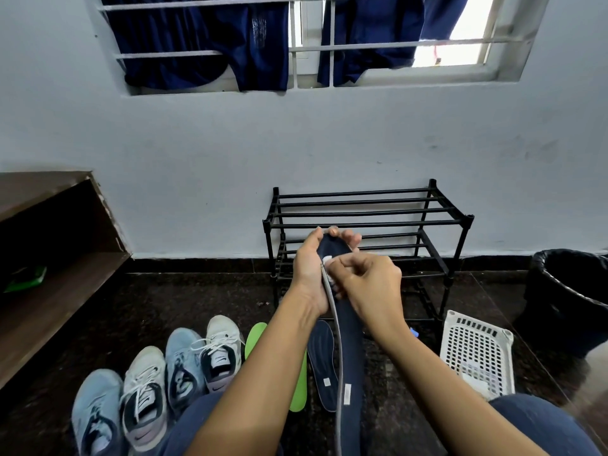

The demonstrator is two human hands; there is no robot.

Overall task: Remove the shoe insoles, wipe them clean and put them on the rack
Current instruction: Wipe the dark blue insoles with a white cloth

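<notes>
My left hand (309, 271) grips the toe end of a long dark navy insole (350, 340) that stands tilted in front of me. Against its upper face my right hand (365, 284) pinches a small white wipe (328, 259). A second navy insole (324, 363) and a green insole (297, 380) lie on the dark floor below my arms. Several sneakers (144, 390), white and light blue, stand in a row at the lower left. The black two-tier rack (368, 222) stands against the wall just beyond my hands, and its bars hold nothing.
A white perforated plastic basket (477, 350) sits on the floor at the right. Past it stands a black bin (569, 297) with a liner. Brown wooden steps (49, 258) rise at the left. Dark blue clothes (204, 41) hang on the window bars above.
</notes>
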